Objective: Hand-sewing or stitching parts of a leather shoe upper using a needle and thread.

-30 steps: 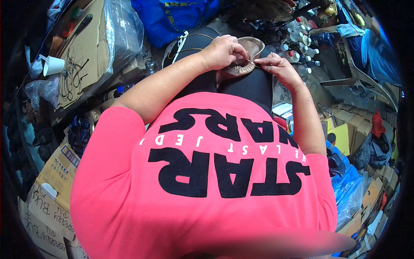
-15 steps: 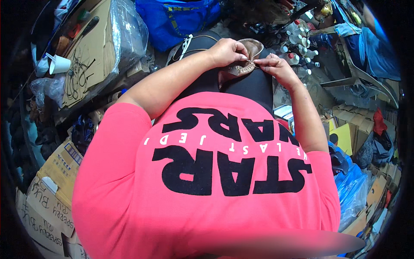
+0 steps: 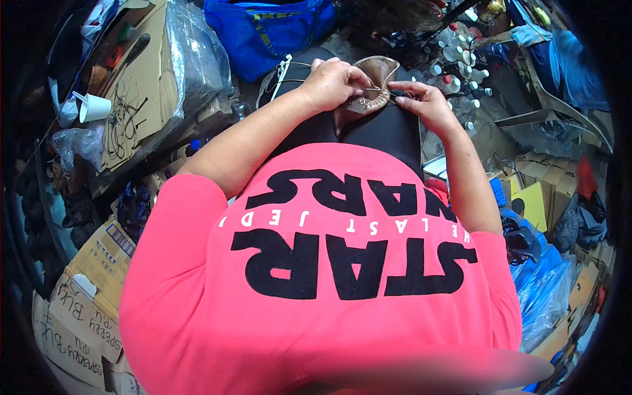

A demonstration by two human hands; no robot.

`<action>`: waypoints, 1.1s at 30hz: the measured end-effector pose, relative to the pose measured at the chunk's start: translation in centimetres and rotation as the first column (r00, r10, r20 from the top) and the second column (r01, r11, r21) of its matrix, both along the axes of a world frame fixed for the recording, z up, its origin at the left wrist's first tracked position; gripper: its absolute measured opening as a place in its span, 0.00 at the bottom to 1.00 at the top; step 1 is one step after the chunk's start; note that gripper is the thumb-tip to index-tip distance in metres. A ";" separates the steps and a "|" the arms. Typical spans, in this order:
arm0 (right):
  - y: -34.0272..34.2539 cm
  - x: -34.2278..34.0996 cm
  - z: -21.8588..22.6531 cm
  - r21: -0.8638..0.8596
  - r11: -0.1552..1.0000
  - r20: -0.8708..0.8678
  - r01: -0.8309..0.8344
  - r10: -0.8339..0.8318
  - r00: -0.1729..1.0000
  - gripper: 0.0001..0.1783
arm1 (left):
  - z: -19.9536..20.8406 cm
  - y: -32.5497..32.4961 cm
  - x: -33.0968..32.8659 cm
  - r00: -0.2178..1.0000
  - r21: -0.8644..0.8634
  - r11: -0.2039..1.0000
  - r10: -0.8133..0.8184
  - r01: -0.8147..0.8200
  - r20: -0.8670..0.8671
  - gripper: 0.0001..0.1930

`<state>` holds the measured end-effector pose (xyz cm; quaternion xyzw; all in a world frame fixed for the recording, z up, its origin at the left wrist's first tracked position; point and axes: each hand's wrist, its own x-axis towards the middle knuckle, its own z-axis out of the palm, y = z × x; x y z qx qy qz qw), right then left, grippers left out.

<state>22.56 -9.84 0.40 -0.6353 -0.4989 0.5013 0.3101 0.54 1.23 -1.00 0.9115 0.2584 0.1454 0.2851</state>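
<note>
A brown leather shoe upper [image 3: 376, 71] rests on my black-clad lap, with a gathered row of stitches [image 3: 376, 102] along its curved seam. My left hand [image 3: 337, 84] is closed in a pinch at its left side, on a thin needle [image 3: 373, 89] lying across the opening. At the right edge of the leather, my right hand [image 3: 424, 104] has thumb and forefinger pressed together beside the seam. What the right fingertips hold is too small to tell. A pale cord [image 3: 299, 64] loops out left of my left hand, near a narrow white strip [image 3: 282, 78].
Ahead stands a blue bag [image 3: 270, 29]. Several plastic bottles [image 3: 454, 56] crowd the floor at far right. Flattened cardboard [image 3: 141, 85] and a white cup [image 3: 94, 107] lie at left. Blue plastic sheeting [image 3: 536, 276] and cartons [image 3: 546, 178] are at right.
My left hand has moved slightly left and away from the seam, and the needle now shows across the opening. My right fingers have shifted a little along the leather's edge.
</note>
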 end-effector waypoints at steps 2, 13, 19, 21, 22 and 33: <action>0.1 -0.2 -0.3 0.014 0.999 -0.074 0.032 -0.031 0.997 0.17 | -0.3 -0.1 0.5 0.999 0.021 0.999 0.036 -0.036 -0.002 0.08; 2.1 -0.9 0.4 -0.044 0.999 -0.046 -0.020 0.018 0.999 0.06 | 0.3 0.1 3.2 0.999 -0.242 0.970 -0.003 -0.008 -0.047 0.08; 1.9 2.1 -0.5 -0.027 1.000 -0.143 -0.001 -0.003 0.990 0.09 | 1.4 1.3 1.4 0.979 0.121 0.979 -0.146 0.164 -0.143 0.04; 1.3 2.5 -1.3 -0.066 0.998 -0.234 0.022 -0.037 0.972 0.10 | 1.4 1.1 0.7 0.987 -0.013 0.996 -0.090 0.089 -0.131 0.03; 1.2 2.2 -1.3 0.048 0.999 -0.138 0.024 -0.017 0.990 0.09 | 1.7 1.0 1.0 0.984 -0.011 0.995 -0.098 0.098 -0.151 0.04; -2.1 1.6 -0.1 0.068 0.992 0.012 0.103 -0.104 0.994 0.15 | 1.7 0.9 3.3 0.974 -0.314 0.944 -0.154 0.096 -0.164 0.08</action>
